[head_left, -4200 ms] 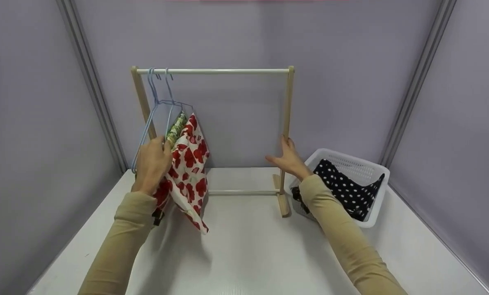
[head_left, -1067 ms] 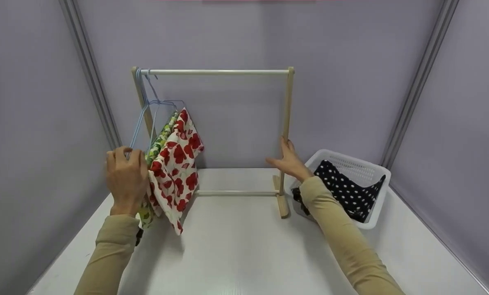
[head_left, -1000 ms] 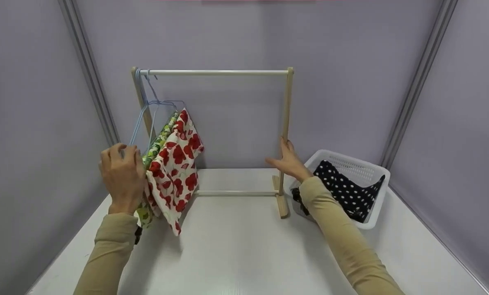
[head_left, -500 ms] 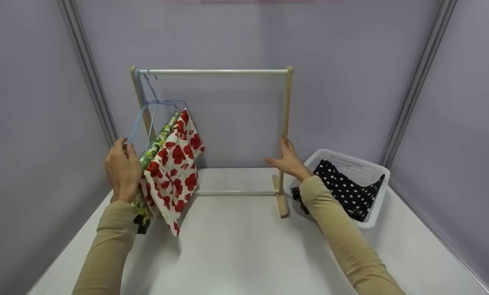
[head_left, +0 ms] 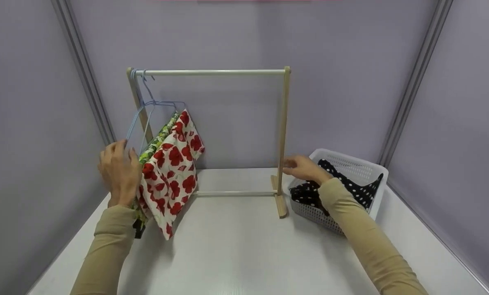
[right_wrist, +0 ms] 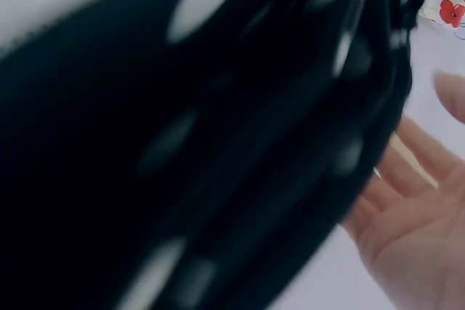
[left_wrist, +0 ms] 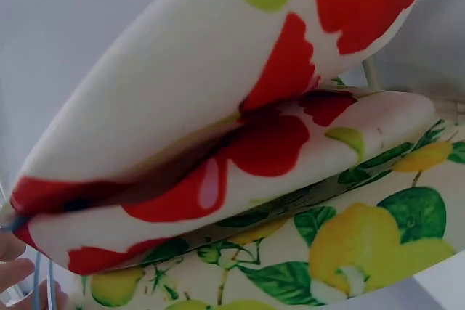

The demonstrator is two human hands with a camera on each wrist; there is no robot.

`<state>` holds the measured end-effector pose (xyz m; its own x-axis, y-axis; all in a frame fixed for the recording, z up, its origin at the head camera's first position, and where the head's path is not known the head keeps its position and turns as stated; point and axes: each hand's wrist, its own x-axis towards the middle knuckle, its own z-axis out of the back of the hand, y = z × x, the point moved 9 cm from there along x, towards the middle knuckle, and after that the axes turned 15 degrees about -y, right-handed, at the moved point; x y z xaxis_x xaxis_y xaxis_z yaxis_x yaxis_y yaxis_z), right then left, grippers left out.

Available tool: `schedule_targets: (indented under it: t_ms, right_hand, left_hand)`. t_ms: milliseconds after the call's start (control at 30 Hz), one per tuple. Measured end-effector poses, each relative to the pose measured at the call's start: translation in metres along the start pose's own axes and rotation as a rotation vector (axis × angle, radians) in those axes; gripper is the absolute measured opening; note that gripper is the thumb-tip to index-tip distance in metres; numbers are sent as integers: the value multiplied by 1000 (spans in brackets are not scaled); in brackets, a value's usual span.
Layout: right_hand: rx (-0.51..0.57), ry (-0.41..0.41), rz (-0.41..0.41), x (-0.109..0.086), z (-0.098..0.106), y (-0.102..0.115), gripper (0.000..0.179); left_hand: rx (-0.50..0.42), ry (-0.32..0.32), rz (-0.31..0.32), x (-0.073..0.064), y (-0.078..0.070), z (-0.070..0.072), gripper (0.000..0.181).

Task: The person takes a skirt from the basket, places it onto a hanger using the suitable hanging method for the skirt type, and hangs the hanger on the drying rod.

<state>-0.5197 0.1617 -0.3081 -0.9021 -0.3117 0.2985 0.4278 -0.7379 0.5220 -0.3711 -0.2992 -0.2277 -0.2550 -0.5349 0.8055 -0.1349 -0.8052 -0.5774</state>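
Note:
In the head view, my left hand (head_left: 119, 174) is at the near ends of the blue wire hangers (head_left: 133, 123), fingers loosely bent and thumb apart. The left wrist view shows fingertips (left_wrist: 11, 270) right beside the wires. A white garment with red flowers (head_left: 174, 164) hangs in front of a lemon-print one (head_left: 158, 141). My right hand (head_left: 305, 169) is over the basket's left side, its fingertips partly behind the rack's right post. Beyond a black polka-dot cloth (right_wrist: 240, 143) in the right wrist view, its fingers are spread with nothing between them.
The rack's white top rail (head_left: 211, 72) spans two wooden posts, with the hangers bunched at its left end. A white perforated basket (head_left: 361, 166), containing the polka-dot cloth, stands beside the right post (head_left: 284, 123) on the white table (head_left: 228, 246).
The hangers and garments have slid left along the rail with my left hand. My right hand has let go of the right post and lowered toward the basket.

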Motion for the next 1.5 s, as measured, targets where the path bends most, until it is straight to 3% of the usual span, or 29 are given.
schedule_targets:
  t_ms: [167, 367, 500, 667, 933, 1200, 1400, 1500]
  right_hand:
    - [-152, 131, 37, -22, 4, -12, 49]
    - [-259, 320, 16, -52, -1, -19, 65]
    - [-356, 355, -23, -72, -5, -20, 84]
    - [-418, 321, -70, -90, -8, -26, 93]
    - [-434, 223, -78, -99, 3, -34, 71]
    - [-460, 123, -72, -97, 17, -37, 18]
    - [-489, 21, -2, -91, 25, -31, 20]
    - [-457, -47, 15, -87, 33, -27, 25]
  left_hand:
    - [22, -30, -191, -6, -25, -2, 29]
    - [42, -4, -399, -25, -53, -11, 28]
    - [64, 21, -499, -40, -66, -19, 30]
    - [100, 77, -582, -64, -77, -31, 30]
    - [54, 169, -577, -107, -72, -47, 34]
    - [-41, 226, -485, -133, -64, -58, 30]
    - [-90, 224, -457, -148, -62, -63, 31]
    - [-86, 255, -443, -154, -61, -68, 30]
